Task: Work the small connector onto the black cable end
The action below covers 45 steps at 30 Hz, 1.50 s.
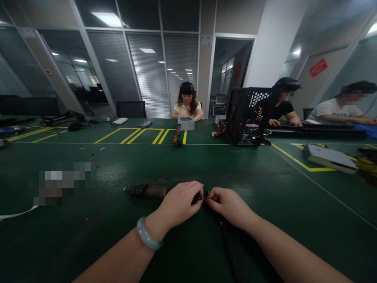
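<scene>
A dark electric screwdriver [153, 192] lies on the green table with its tip pointing left. My left hand [182, 202], with a pale bangle at the wrist, is closed around its rear end. Close beside it, my right hand [228, 204] pinches something small at that same end, seemingly the plug of a black cable [228, 245]. The cable runs down from under my right hand toward the near edge of the view. My fingers partly hide the joint between plug and screwdriver, so I cannot tell whether they are connected.
Across the green table [118, 236], a person [187, 106] handles a grey box [186, 124] with bundled wires [176, 135]. A black computer case [250, 116] stands right of centre. Farther right are a flat silver box [330, 158] and two more people. A blurred object [63, 182] lies left.
</scene>
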Each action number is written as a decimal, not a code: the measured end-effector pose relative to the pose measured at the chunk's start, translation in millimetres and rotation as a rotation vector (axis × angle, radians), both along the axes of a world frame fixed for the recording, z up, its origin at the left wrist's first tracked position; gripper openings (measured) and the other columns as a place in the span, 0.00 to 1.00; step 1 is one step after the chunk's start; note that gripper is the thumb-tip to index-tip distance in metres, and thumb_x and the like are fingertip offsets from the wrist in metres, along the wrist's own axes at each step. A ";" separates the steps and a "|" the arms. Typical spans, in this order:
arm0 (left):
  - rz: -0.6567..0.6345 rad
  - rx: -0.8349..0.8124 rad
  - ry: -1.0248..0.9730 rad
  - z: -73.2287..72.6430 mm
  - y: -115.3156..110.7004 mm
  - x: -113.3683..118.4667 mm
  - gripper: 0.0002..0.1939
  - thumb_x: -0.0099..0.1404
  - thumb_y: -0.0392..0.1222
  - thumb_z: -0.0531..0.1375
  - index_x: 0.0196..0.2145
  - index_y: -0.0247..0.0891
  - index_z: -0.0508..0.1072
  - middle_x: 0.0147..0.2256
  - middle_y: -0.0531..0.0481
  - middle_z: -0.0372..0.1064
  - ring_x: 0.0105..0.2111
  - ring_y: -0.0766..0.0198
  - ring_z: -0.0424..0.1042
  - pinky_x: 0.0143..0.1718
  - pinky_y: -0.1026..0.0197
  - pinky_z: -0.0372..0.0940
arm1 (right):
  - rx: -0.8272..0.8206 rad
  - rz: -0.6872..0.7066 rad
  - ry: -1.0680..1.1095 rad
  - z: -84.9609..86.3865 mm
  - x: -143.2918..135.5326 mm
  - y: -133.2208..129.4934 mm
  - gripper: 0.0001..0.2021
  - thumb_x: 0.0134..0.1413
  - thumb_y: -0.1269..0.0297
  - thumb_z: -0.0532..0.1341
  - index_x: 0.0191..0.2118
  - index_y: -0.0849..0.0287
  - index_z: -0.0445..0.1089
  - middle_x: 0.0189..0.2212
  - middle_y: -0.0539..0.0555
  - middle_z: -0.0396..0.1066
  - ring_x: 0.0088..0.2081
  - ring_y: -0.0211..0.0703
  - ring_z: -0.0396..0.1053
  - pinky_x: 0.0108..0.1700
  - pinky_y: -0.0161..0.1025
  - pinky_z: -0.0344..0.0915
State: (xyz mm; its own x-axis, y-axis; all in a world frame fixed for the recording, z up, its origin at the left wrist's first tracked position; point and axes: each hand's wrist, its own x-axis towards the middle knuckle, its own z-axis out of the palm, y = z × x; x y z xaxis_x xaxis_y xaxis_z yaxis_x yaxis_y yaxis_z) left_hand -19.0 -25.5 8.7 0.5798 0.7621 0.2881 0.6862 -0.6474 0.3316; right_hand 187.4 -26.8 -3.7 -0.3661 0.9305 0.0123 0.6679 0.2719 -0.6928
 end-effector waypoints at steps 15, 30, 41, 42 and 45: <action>-0.016 0.009 -0.006 -0.5 0.1 0.5 0.11 0.60 0.35 0.60 0.41 0.41 0.68 0.46 0.50 0.70 0.46 0.56 0.69 0.48 0.52 0.64 | 0.016 0.003 0.006 -6.2 1.3 1.7 0.07 0.57 0.60 0.59 0.33 0.56 0.72 0.27 0.47 0.74 0.28 0.37 0.69 0.29 0.33 0.55; -0.040 0.020 0.012 -0.1 0.4 0.0 0.08 0.61 0.32 0.58 0.39 0.41 0.69 0.48 0.50 0.69 0.49 0.57 0.68 0.51 0.51 0.63 | -0.008 0.001 0.018 3.6 -0.6 -1.8 0.07 0.57 0.61 0.59 0.33 0.57 0.73 0.28 0.48 0.74 0.28 0.37 0.68 0.29 0.33 0.56; 0.001 0.002 0.009 0.3 -0.1 1.3 0.10 0.60 0.34 0.60 0.40 0.41 0.67 0.48 0.50 0.69 0.49 0.56 0.69 0.50 0.51 0.64 | 0.025 -0.001 -0.006 1.0 0.0 -0.8 0.07 0.58 0.61 0.59 0.33 0.57 0.72 0.27 0.48 0.74 0.28 0.37 0.69 0.30 0.33 0.55; 0.001 0.003 0.009 0.2 0.0 1.1 0.10 0.60 0.33 0.60 0.40 0.41 0.67 0.48 0.50 0.69 0.49 0.56 0.69 0.50 0.51 0.64 | 0.021 -0.003 -0.007 1.1 -0.3 -0.8 0.07 0.58 0.61 0.59 0.33 0.57 0.72 0.27 0.48 0.74 0.28 0.37 0.68 0.30 0.33 0.55; -0.003 0.010 0.013 -0.3 0.2 0.7 0.09 0.61 0.33 0.59 0.39 0.41 0.67 0.48 0.50 0.69 0.49 0.57 0.69 0.50 0.52 0.64 | 0.007 -0.007 -0.009 2.2 -1.3 -1.3 0.08 0.58 0.61 0.59 0.33 0.57 0.72 0.27 0.48 0.74 0.28 0.37 0.68 0.29 0.32 0.55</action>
State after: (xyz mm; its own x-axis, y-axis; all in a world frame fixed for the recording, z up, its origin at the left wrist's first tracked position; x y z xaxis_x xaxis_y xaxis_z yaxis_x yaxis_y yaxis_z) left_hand -18.3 -25.3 8.4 0.5856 0.7576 0.2882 0.6887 -0.6525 0.3160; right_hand 186.1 -28.0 -1.5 -0.3601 0.9328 0.0153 0.6757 0.2721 -0.6851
